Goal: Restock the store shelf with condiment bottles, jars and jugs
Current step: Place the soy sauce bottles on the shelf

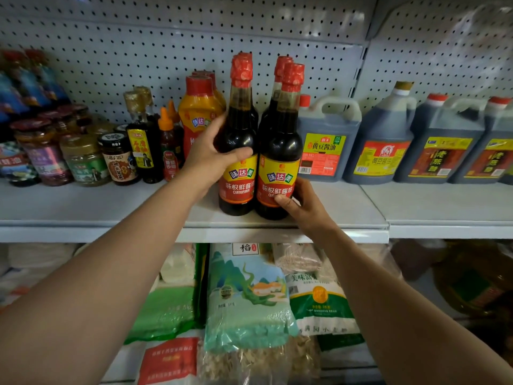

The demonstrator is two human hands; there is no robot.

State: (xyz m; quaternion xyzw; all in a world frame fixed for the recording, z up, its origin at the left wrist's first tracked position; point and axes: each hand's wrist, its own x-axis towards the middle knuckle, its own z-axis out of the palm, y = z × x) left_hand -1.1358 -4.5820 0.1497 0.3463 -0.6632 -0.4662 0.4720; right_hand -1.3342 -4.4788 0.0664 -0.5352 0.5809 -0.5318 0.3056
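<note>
Two dark soy sauce bottles with red caps and yellow-red labels stand side by side near the front edge of the grey shelf [347,209]. My left hand [213,151] wraps around the shoulder of the left bottle [238,184]. My right hand [302,202] grips the lower part of the right bottle [280,151], thumb on its label. More bottles of the same kind stand directly behind them.
Left of the bottles stand orange-yellow squeeze bottles [198,115], small sauce bottles and several jars [83,159]. To the right are dark jugs with handles [327,143]. A pegboard wall backs the shelf. Bags of rice and grain [247,298] fill the shelf below.
</note>
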